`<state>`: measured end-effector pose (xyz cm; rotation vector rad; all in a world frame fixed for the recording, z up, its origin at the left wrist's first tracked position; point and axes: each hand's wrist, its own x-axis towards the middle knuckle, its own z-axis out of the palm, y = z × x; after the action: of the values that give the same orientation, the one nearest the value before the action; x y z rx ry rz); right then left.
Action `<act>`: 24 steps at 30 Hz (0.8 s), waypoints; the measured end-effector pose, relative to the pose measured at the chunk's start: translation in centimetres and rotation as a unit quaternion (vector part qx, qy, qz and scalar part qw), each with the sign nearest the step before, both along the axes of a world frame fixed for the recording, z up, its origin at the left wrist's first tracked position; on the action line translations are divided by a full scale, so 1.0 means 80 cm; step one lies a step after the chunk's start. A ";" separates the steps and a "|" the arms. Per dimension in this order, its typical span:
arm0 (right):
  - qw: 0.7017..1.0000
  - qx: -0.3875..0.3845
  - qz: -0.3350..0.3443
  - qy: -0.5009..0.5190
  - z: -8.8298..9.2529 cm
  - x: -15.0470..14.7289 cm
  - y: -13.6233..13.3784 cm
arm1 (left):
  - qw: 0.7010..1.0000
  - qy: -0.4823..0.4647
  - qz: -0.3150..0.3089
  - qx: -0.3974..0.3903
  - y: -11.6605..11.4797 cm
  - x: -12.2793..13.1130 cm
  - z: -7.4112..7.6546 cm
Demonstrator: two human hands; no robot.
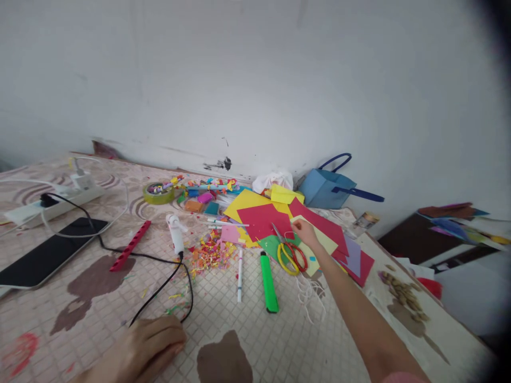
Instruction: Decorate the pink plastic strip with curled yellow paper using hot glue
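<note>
My left hand [149,346] lies palm down on the tablecloth at the near left, fingers side by side, close to a black cable [147,298]. Nothing shows in it. Farther off, my right hand [304,231] reaches over a pile of coloured paper, its fingers bent together at a pale yellow sheet [325,239]; whatever they hold is hidden. Just left of it lie scissors [288,259] with yellow and red handles and a red sheet [261,221]. A green utility knife [269,284] and a white marker [240,276] lie between my hands.
A white glue gun [174,234] stands beside scattered paper scraps [211,252]. Leftward are a red strip with holes [131,247], a black-screened tablet [43,255] and a power strip [80,199]. White string [310,295] lies below the scissors. A blue bag [323,189] and peanuts [403,295] are rightward.
</note>
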<state>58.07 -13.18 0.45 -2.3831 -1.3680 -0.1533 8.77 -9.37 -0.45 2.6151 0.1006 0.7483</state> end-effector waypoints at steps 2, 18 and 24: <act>0.999 0.001 0.037 -0.006 0.002 -0.021 0.034 | 1.000 0.007 -0.005 -0.004 0.001 0.000 0.001; 0.970 -0.114 0.204 -0.069 0.009 -0.187 0.235 | 0.999 0.020 -0.014 -0.029 0.005 0.001 -0.001; 0.973 -0.119 0.193 -0.050 0.011 -0.181 0.243 | 0.999 0.025 -0.013 -0.034 0.005 0.000 -0.005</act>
<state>43.59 6.26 1.36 -2.2603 -1.9643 0.0005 8.79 -8.96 -0.87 2.5651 0.1043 0.6599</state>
